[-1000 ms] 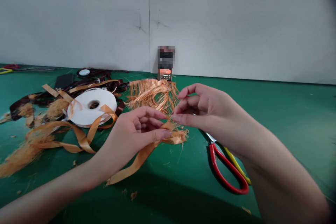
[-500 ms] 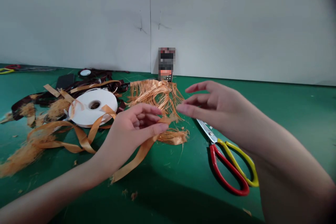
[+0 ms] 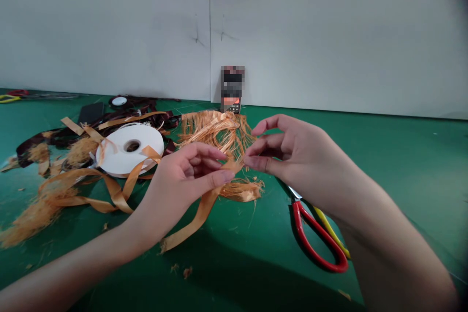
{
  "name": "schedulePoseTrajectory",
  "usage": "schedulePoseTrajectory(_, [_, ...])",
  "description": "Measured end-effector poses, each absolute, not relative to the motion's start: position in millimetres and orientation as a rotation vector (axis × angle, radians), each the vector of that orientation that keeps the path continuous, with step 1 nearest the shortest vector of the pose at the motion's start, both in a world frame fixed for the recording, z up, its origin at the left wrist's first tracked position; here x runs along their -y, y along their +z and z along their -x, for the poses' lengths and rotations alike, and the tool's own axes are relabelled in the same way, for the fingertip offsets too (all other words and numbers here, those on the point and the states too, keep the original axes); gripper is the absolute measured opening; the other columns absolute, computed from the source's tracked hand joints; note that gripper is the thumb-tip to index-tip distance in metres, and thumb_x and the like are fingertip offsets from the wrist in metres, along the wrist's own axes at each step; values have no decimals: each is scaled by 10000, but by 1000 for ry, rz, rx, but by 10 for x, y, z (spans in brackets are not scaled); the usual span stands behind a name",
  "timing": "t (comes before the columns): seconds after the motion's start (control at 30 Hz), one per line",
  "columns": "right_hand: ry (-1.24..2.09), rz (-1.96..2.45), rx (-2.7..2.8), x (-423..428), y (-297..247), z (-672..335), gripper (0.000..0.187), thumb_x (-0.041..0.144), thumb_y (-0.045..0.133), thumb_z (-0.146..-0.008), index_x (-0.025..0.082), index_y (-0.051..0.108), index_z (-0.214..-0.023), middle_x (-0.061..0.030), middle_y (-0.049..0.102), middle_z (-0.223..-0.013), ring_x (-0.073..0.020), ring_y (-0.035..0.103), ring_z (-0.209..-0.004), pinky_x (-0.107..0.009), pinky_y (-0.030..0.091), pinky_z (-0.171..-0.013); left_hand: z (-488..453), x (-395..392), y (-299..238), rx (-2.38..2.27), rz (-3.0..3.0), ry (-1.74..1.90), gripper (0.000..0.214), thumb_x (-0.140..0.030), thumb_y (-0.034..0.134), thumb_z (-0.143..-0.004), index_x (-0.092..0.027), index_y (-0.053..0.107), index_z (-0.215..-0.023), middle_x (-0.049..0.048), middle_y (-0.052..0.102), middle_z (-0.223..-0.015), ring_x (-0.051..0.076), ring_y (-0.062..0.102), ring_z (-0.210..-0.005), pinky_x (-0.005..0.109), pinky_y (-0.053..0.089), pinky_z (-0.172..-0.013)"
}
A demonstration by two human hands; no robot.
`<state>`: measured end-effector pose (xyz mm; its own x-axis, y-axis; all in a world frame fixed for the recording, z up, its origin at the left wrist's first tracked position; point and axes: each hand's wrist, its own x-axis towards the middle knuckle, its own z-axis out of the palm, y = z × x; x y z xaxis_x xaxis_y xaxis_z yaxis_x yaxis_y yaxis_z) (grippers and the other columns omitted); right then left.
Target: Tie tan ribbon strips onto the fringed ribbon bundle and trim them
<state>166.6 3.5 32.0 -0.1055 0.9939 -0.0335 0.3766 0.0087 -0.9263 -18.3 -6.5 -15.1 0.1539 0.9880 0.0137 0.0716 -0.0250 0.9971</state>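
Between thumb and fingers, my left hand (image 3: 190,168) pinches a short strip of golden-orange ribbon (image 3: 199,217) whose frayed tail hangs down toward the table. At the ribbon's other end, the thumb and forefinger of my right hand (image 3: 287,148) are closed on its frayed tip. Just behind both hands lies a bunch of fringed orange ribbon (image 3: 215,129), its threads pulled loose. Another frayed piece (image 3: 243,190) rests below my fingers. Scissors with red and yellow handles (image 3: 318,239) lie under my right hand, which hides part of the blades and the yellow handle.
A white ribbon spool (image 3: 117,156) sits at left with loose orange ribbon (image 3: 119,195) around it. Dark brown ribbon (image 3: 32,144) and fluffy thread clumps (image 3: 36,219) spread beyond. A phone (image 3: 231,90) leans against the white wall; more scissors (image 3: 18,95) lie far left.
My right hand has moved slightly left and its fingertips have closed on the ribbon's frayed end. My left hand has hardly moved; the ribbon's hanging tail has shifted a little to the right.
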Motion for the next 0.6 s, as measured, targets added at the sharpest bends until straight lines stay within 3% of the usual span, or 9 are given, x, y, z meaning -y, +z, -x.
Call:
schedulePoseTrajectory(0.3, [527,1623,1553,-89,363,-1715,253,99,666,-748,239,464,-806,24,693,-650,-188,696,-713,-339,520,-676,224,64,-142,-1130,-1330,1081,216,-287,840,-700,-259,703,-864,-59,705,-739,67,662,-711,100,531,-643])
schedulePoseTrajectory(0.6, [546,1713,1791,96,356,-1654,156,349,600,-852,212,572,-920,-60,718,-909,-208,673,-786,-336,501,-644,287,16,-39,-1116,-1153,1091,266,-263,807,-729,-217,689,-962,0,714,-915,137,674,-930,219,541,-831])
